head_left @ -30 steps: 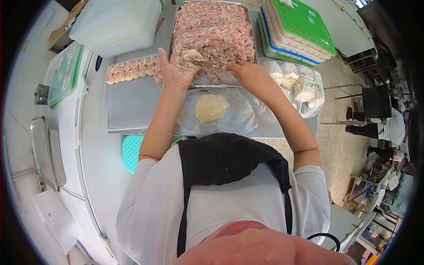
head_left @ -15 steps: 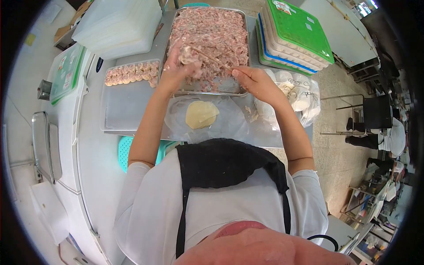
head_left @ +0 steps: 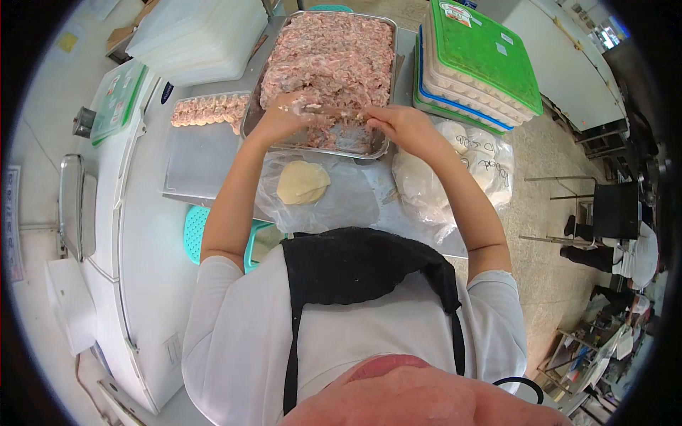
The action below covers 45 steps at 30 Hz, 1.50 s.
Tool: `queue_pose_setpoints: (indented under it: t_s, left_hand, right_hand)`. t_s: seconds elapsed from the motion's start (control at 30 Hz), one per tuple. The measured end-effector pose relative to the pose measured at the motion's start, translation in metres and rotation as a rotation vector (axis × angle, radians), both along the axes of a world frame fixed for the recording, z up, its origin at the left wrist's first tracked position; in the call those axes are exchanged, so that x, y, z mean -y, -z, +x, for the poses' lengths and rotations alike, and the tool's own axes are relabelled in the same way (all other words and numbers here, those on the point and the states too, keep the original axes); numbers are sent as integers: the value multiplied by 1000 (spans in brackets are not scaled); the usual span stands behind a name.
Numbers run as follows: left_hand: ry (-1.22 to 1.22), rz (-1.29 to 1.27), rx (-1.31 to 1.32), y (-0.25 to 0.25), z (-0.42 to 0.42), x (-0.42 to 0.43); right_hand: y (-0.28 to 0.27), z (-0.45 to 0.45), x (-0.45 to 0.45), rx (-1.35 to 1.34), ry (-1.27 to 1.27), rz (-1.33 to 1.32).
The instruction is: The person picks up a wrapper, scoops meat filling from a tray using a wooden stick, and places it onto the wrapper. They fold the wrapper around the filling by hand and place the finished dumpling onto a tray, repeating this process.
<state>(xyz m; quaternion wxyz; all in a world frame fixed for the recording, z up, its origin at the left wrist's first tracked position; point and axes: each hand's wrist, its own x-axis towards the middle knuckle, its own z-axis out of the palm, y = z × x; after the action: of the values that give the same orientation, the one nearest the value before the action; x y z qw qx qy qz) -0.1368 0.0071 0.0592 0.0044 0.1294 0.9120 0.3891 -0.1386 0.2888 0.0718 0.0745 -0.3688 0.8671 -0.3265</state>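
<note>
My left hand [head_left: 280,119] is closed over the near left part of the meat tray, cupping a dumpling wrapper [head_left: 302,106] smeared with minced meat; its shape is partly hidden. My right hand [head_left: 401,126] grips the end of a thin wooden spatula [head_left: 337,112], which reaches across to the left hand. Pink minced meat filling [head_left: 330,46] fills most of the metal tray [head_left: 341,153], whose near right bottom shows. Closer to me, a small stack of round dough wrappers [head_left: 302,182] lies on a clear plastic sheet [head_left: 352,206].
Rows of filled dumplings [head_left: 206,111] sit on a tray [head_left: 199,167] at left. Beyond it stand stacked translucent containers [head_left: 195,39]. Green-lidded boxes [head_left: 490,57] rise at right, behind bagged pale goods [head_left: 426,181]. A person [head_left: 636,255] is at far right.
Both hands have come slightly nearer to me, and the left hand has lowered toward the tray. The spatula lies flatter. The whole view has shifted a little.
</note>
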Motion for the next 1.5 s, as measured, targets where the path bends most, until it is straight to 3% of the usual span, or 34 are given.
queue_pose_setpoints:
  t_s: [0.07, 0.13, 0.17, 0.23, 0.3, 0.37, 0.43, 0.47, 0.5, 0.53, 0.7, 0.77, 0.8, 0.87, 0.97, 1.03, 1.1, 1.2, 1.27, 1.33, 1.4, 1.43, 1.5]
  left_hand:
    - [3, 39, 12, 29, -19, 6]
    - [7, 81, 28, 23, -20, 5]
    - [-95, 39, 169, 11, -17, -1]
    - [-194, -5, 316, 14, -9, -2]
    - [-236, 53, 67, 40, -9, 9]
    - [-153, 183, 202, -15, 16, 1]
    - [-79, 328, 335, -38, 34, -4]
    - [-32, 226, 10, -39, 38, -3]
    - [12, 119, -313, -41, 41, -1]
    - [10, 121, -314, -44, 44, -1]
    - [162, -97, 37, -64, 40, 4]
    - [59, -78, 30, -54, 47, 9]
    - [-46, -67, 28, -47, 50, 14]
    - [-16, -7, -24, -15, 35, 36]
    - [26, 34, -40, -22, 37, 49]
    - [32, 18, -16, -27, 42, 61]
    - [63, 213, -13, -32, 46, 78]
    - [154, 268, 20, -57, 55, 99]
    - [112, 187, 41, -60, 55, 116]
    - [60, 110, 58, -57, 54, 136]
    - [-15, 282, 308, -47, 52, 164]
    - [-15, 286, 315, -31, 46, 184]
    - [-2, 40, -178, 14, 33, 232]
  right_hand:
    - [-8, 13, 10, -391, 195, 73]
    - [9, 9, 24, -431, 163, 67]
    - [24, 8, 27, -460, 143, 68]
    - [48, -9, 21, -347, 176, 36]
    - [53, -25, 0, -317, 202, 285]
    - [35, -22, -13, -262, 206, 293]
    - [6, -10, -21, 4, 193, 71]
    - [-4, -2, -20, 0, 190, 76]
    - [-13, 7, -18, 72, 155, -95]
    - [-18, 16, -15, 146, 123, -268]
    - [-15, 30, 19, 71, 6, -181]
    - [-36, 24, 14, -100, 21, -1]
    - [-45, 33, 20, -104, 25, 1]
    - [-57, 57, 36, -377, 113, -8]
    - [-36, 58, 57, -384, 116, 47]
    - [-68, 59, 61, -329, 138, 84]
    - [-84, 63, 76, -276, 163, 112]
    - [-77, 75, 110, -232, 125, -60]
    - [-48, 77, 140, -97, 120, -62]
    - [-44, 76, 151, -132, 140, -47]
    - [-41, 77, 159, -161, 157, -36]
    - [-40, 81, 159, -83, 216, -42]
    - [-34, 88, 153, -4, 274, -42]
